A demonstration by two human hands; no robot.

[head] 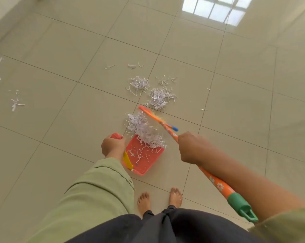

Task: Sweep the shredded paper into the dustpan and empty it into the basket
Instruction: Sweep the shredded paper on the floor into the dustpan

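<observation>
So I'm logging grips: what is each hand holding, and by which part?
Left hand grips the dustpan by the top of its red handle. Right hand grips the broom partway along its orange shaft.

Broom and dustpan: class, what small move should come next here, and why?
Probably draw the broom in the right hand towards the dustpan held by the left hand: a paper clump straddles its lip, only partly inside.

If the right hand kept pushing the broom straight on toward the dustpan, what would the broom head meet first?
Probably the paper pile at the dustpan mouth, just left of the broom held by the right hand. Depth is uncertain.
</observation>
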